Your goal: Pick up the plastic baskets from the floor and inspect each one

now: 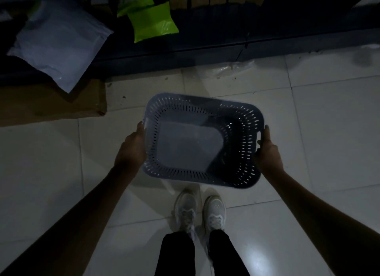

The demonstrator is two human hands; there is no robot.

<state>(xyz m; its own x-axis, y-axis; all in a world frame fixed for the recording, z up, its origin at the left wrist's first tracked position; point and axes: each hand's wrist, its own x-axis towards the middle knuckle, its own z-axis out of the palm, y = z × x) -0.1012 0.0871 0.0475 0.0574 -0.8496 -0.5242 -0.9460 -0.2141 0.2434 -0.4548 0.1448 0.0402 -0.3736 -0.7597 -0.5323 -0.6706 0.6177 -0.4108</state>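
A grey-blue plastic basket (197,103) with slotted walls and a solid bottom hangs above the white tiled floor, its open top facing me. My left hand (131,147) grips its left rim at the handle slot. My right hand (267,152) grips the right rim at the opposite handle slot. The basket's inside is empty and partly in shadow on the right. No other basket shows in the dim view.
A dark low shelf (226,45) runs across the back, carrying a white mailer bag (55,47), green bags (152,22) and boxes. Flat cardboard (51,103) lies on the floor at the left. My white shoes (199,212) stand below the basket.
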